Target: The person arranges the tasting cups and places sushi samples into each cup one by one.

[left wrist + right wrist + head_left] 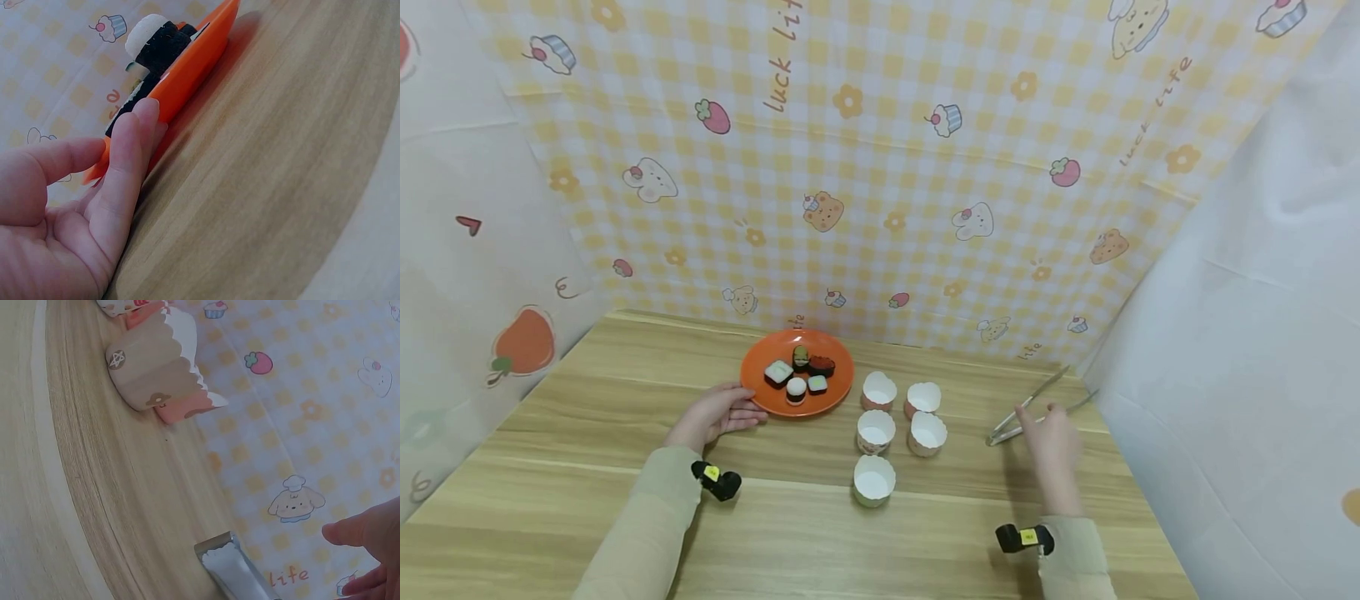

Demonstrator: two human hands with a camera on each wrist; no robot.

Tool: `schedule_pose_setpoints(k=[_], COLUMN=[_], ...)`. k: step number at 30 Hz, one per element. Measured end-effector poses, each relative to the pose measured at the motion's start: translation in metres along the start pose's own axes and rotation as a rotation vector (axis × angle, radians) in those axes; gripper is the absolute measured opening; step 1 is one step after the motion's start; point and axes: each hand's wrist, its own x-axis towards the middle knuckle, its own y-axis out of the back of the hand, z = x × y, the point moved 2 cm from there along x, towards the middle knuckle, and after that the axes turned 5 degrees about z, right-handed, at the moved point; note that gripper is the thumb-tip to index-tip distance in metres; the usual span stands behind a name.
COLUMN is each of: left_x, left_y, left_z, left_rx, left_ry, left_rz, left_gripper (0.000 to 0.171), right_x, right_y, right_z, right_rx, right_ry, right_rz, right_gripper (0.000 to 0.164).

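An orange plate [756, 397] at the back left bears several sushi pieces [778, 373]. My left hand [722, 414] pinches the plate's near-left rim; in the left wrist view the thumb touches the edge from above and the fingers lie along the outer underside. To the right, metal tongs [240, 574] rest on the table, joined end toward the cups and arms spread to the back right. My right hand [1054, 450] hovers over the tongs. Thumb and fingers stand apart in the right wrist view, and nothing shows between them.
Several paper cups with scalloped rims, among them a green one [874, 492] in front and a brown one [140, 365], stand in two columns between plate and tongs. A checked cloth [895, 167] hangs behind the wooden table [790, 517]; white cloths flank it.
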Motion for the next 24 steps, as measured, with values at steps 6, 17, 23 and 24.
schedule_pose_setpoints(k=[6,17,23,24], left_x=[0.001,0.001,0.001,0.000], left_y=[0.000,0.000,0.001,0.001], left_z=[-0.001,-0.001,-0.001,-0.001], left_rx=[-0.012,-0.025,-0.029,-0.028], left_ry=[-0.001,0.008,0.013,0.012], left_rz=[0.003,0.002,0.006,0.004], left_gripper=[0.046,0.043,0.042,0.043], right_x=[0.003,0.007,0.009,0.009], right_y=[-0.009,-0.022,-0.030,-0.031], right_z=[0.005,0.005,0.005,0.005], right_rx=[0.007,0.085,0.115,0.128], right_ry=[-0.096,-0.193,-0.231,-0.238], right_rz=[-0.024,-0.063,-0.079,-0.076], right_gripper=[0.089,0.105,0.112,0.112])
